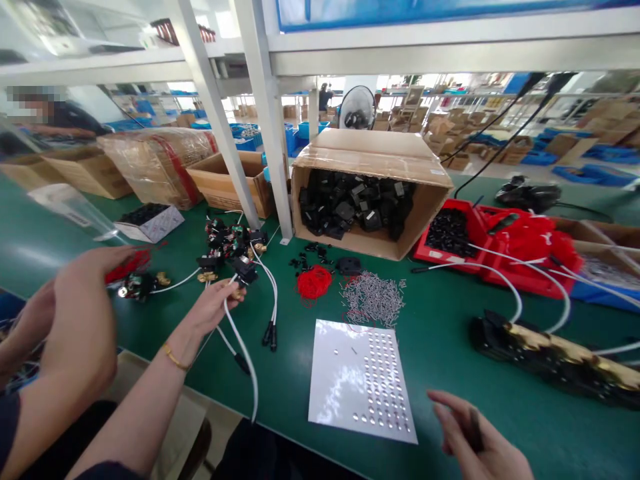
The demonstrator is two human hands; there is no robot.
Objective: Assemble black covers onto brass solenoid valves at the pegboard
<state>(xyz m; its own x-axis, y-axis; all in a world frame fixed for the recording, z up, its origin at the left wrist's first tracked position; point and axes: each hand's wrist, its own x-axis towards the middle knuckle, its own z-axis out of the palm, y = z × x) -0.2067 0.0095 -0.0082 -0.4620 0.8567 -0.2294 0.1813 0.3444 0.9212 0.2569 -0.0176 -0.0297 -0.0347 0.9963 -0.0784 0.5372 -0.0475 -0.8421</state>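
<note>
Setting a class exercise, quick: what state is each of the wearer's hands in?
Left hand: closed, holding a black part.
Right hand: partly curled; whether it holds anything cannot be told.

I am wearing a gold bangle (176, 359), and my left grip (219, 305) is holding a black part (245, 269) with a white cable (247, 363). Silvery dots (384, 377) are lining a white sheet (334, 390) in rows on the green surface (280, 390), near red bands (314, 283) and grey pins (373, 300).
</note>
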